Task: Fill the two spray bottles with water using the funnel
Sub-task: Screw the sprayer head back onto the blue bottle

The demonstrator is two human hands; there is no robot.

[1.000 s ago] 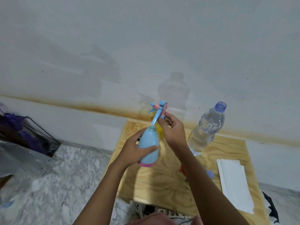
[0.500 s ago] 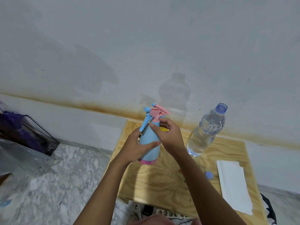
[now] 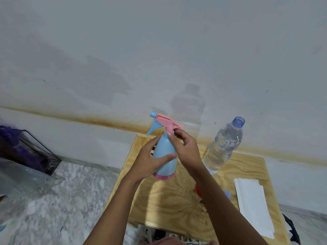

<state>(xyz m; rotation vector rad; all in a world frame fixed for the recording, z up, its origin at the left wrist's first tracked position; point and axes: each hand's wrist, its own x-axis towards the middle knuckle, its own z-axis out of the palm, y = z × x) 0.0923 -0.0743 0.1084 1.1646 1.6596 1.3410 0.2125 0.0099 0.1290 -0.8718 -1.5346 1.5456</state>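
A light blue spray bottle (image 3: 165,152) with a pink base is held upright above the wooden table (image 3: 168,200). My left hand (image 3: 148,160) grips its body from the left. The pink and blue spray head (image 3: 163,122) sits on the neck, and my right hand (image 3: 185,149) pinches the pink collar under it. An uncapped clear water bottle (image 3: 222,147), partly full, stands to the right. A bit of orange plastic (image 3: 197,189) shows on the table beside my right forearm, mostly hidden. No second spray bottle is visible.
A blue bottle cap (image 3: 227,193) lies on the table by my right forearm. Folded white paper (image 3: 253,206) lies near the table's right edge. A wire basket (image 3: 30,152) stands on the marble floor at left. A power strip (image 3: 169,236) lies below the table's front edge.
The spray head, lifted with its tube out of the bottle a second ago, now sits on the neck. My right hand has shifted to the collar. The bottle has come upright.
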